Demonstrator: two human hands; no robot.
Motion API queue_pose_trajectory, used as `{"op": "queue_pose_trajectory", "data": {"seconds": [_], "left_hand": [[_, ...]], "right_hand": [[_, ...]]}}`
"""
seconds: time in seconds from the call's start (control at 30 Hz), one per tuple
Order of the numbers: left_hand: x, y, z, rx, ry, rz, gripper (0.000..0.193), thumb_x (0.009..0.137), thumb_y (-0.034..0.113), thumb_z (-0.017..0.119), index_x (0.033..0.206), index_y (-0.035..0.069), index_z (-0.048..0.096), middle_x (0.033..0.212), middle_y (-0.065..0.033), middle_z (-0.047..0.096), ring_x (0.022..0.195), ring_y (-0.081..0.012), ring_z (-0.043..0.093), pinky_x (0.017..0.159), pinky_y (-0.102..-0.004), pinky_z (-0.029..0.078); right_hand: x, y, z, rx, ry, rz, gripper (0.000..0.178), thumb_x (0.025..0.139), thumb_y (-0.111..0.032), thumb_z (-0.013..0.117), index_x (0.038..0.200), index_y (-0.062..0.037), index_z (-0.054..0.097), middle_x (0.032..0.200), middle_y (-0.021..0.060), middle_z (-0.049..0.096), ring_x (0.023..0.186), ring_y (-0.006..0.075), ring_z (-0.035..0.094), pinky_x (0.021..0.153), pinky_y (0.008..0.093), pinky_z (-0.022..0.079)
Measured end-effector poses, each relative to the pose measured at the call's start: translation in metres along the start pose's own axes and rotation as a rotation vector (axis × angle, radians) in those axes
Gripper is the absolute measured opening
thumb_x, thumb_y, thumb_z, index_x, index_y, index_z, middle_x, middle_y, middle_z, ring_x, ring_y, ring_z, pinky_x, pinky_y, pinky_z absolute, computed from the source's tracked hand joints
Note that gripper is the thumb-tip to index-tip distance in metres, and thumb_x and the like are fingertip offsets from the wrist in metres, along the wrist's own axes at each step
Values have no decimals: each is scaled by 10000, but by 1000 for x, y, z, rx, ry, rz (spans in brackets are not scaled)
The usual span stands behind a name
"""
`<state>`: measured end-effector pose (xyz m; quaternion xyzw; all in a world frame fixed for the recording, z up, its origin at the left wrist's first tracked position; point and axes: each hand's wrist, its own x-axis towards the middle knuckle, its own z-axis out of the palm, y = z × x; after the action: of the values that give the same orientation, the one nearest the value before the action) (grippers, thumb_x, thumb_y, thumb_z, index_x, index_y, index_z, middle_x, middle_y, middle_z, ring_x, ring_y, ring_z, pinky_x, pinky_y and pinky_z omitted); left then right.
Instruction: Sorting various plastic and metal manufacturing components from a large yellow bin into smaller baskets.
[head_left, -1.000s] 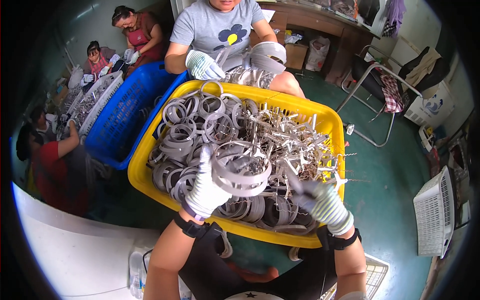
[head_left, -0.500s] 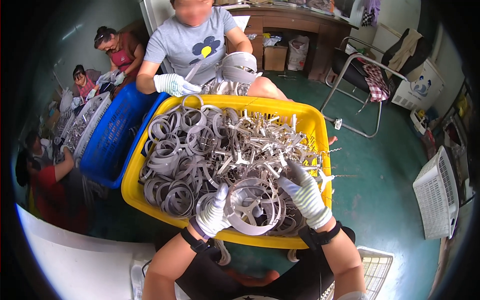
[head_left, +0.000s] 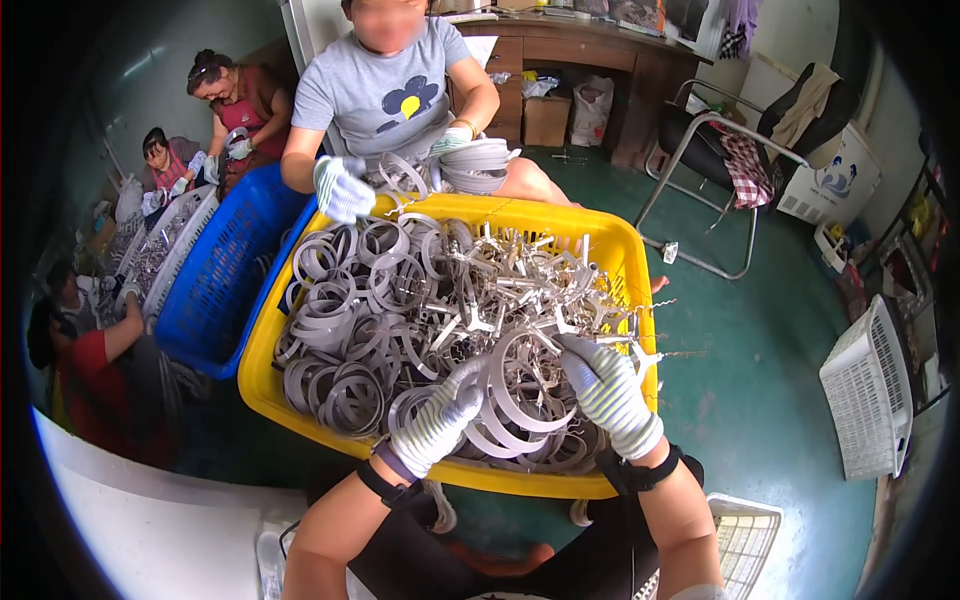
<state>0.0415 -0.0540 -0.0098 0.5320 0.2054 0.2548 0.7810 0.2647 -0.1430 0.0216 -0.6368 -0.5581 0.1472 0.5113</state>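
Blue basket (head_left: 225, 275) far left, metal brackets (head_left: 480, 323) crowding beyond; left hand (head_left: 437, 425) pinches gray rings (head_left: 498, 396), openings tilted upward; right hand (head_left: 612, 400) near, grip unclear.

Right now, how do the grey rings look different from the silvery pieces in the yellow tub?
The grey rings are round bands; the silvery pieces are spiky, branching shapes. The grey rings look dull, while the silvery pieces shine. Both are heaped in the yellow tub.

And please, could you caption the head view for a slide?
Gloved left hand holding gray rings over a yellow basket of metal parts, gloved right hand alongside.
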Motion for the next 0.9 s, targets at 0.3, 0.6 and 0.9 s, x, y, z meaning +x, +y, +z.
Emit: {"op": "queue_pose_trajectory", "data": {"seconds": [0.3, 0.6, 0.9], "left_hand": [[5, -1, -3, -48, -26, 76, 785, 906, 540, 641, 1454, 43, 381, 1385, -76, 501, 1277, -180, 454, 1107, -354, 341], [8, 11, -10, 74, -39, 128, 784, 887, 522, 676, 1444, 48, 393, 1377, -77, 512, 1284, -180, 456, 1101, -366, 357], [13, 6, -11, -12, -11, 179, 807, 887, 595, 628, 1435, 42, 417, 1388, -79, 510, 1287, -191, 461, 1111, -369, 342]], "right_hand": [[-2, -5, -11, 284, -162, 401, 282, 943, -148, 565, 1135, 19, 686, 712, 15, 637, 608, 84, 564, 568, 251, 451], [2, -16, -25, 309, -228, 529, 329, 931, -236, 580, 1112, 8, 705, 774, -12, 643, 674, 58, 523, 599, 220, 405], [-13, -4, 16, 455, -58, 334, 285, 969, -230, 580, 1123, -12, 683, 715, -37, 603, 571, 47, 491, 518, 211, 381]]}}
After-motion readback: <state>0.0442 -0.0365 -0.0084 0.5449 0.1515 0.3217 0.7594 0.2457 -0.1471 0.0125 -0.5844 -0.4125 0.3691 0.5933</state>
